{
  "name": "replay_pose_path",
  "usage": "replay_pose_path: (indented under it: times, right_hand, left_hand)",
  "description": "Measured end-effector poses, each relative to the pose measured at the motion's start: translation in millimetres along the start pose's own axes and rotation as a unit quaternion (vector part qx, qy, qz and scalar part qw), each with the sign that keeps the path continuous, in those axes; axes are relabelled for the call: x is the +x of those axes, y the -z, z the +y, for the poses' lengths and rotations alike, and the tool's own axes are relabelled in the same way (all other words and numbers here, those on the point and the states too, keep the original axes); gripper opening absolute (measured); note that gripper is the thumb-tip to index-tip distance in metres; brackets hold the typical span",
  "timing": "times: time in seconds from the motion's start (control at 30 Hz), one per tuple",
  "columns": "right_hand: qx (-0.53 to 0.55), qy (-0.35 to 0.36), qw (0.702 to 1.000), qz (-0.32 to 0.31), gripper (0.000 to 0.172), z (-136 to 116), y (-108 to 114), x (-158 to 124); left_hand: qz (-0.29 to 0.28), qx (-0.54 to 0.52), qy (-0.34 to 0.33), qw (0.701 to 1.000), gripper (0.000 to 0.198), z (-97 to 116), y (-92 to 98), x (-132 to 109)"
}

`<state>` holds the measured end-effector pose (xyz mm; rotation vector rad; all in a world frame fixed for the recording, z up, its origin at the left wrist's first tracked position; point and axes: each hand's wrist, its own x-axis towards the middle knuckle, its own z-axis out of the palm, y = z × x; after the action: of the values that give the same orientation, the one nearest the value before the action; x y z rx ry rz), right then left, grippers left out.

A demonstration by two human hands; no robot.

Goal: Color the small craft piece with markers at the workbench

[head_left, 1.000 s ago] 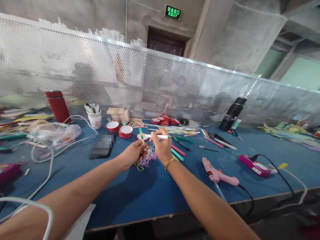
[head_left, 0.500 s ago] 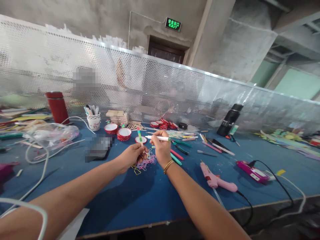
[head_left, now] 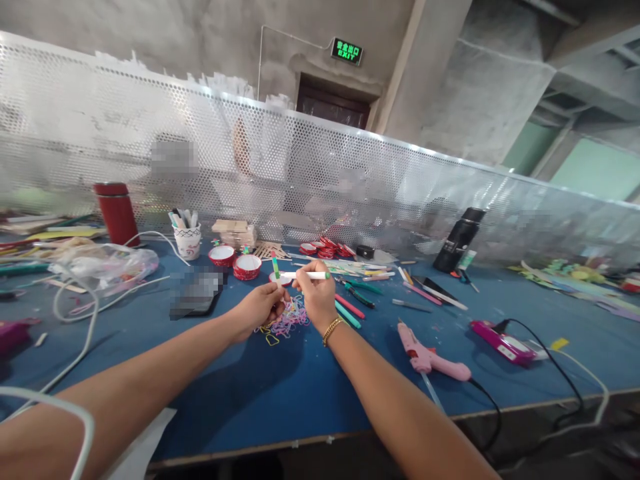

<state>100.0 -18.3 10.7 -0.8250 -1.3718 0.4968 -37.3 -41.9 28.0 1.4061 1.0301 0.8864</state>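
Observation:
My left hand (head_left: 260, 308) pinches the lower end of a small stick (head_left: 275, 265), which stands upright with green and red colouring on its upper part. In my right hand (head_left: 316, 293) is a white marker (head_left: 311, 275) with a green end, held level. The marker's tip points left and meets or nearly meets the stick. Beneath the hands lies a pile of pink, purple and yellow loops (head_left: 287, 319). Just behind the stick is a small red-rimmed round dish (head_left: 285, 279), partly covered.
A phone (head_left: 199, 293) lies left of the hands, near a cup of markers (head_left: 188, 241) and a red bottle (head_left: 117, 215). To the right are pliers (head_left: 359, 293), a pink glue gun (head_left: 431, 357) and a black bottle (head_left: 459, 240). White cables cross the left side.
Both hands have shifted slightly left. The marker has moved closer to the stick, and its tip now appears at the stick's green part.

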Motion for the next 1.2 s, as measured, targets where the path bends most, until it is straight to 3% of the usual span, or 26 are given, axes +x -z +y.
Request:
replay_pose_path:
  times: [1.2]
  right_hand:
    - [-0.031,0.011,0.999,0.001,0.019,6.4,0.1,0.4]
  left_hand:
    - [0.013,0.003,0.006,1.000,0.022,3.4,-2.8,-2.1]
